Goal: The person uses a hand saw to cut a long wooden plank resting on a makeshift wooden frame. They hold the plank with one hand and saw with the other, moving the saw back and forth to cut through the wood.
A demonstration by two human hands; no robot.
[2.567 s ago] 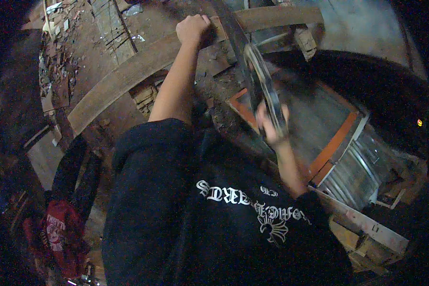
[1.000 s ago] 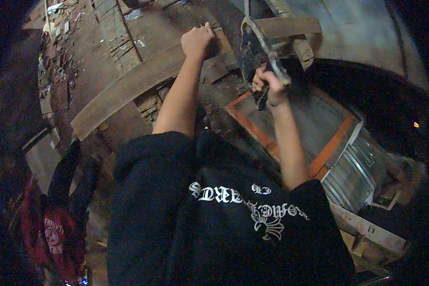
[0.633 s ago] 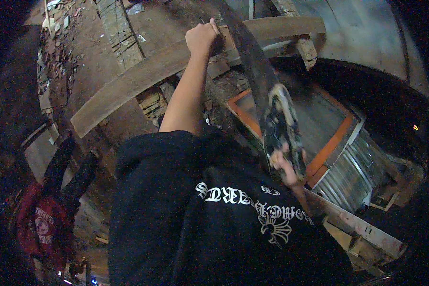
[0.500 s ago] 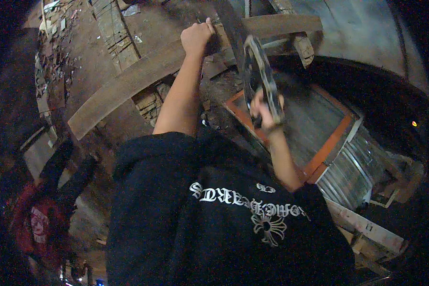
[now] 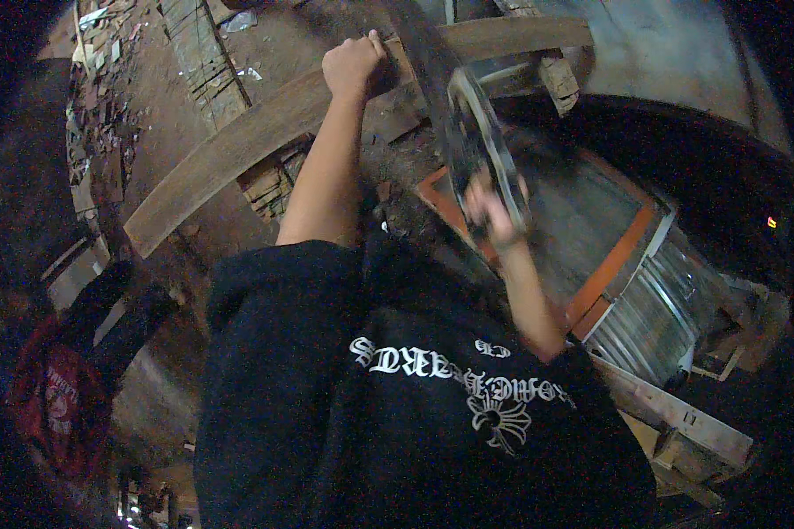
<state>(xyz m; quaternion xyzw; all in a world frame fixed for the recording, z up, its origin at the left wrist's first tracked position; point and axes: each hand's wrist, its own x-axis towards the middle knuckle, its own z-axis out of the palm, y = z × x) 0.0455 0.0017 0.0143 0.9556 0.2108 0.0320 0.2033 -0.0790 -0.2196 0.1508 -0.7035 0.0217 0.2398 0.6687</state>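
Observation:
A long wooden plank lies across the far part of the view, bent by the lens. My left hand presses on it in a closed grip, thumb stretched along the wood. Just right of that hand, the wide dark blade of a handsaw crosses the plank. My right hand is wrapped round the saw's handle, nearer to my body. Motion smears the saw and right hand, so the teeth and any cut are hard to make out.
Timber beams support the plank. An orange-framed panel lies at right, beside corrugated metal sheet and a pale board. Scraps litter the ground at far left. A person in a red top is at lower left.
My right hand and the saw have shifted slightly toward my body. The left hand stays on the plank; the whole view has drifted a little.

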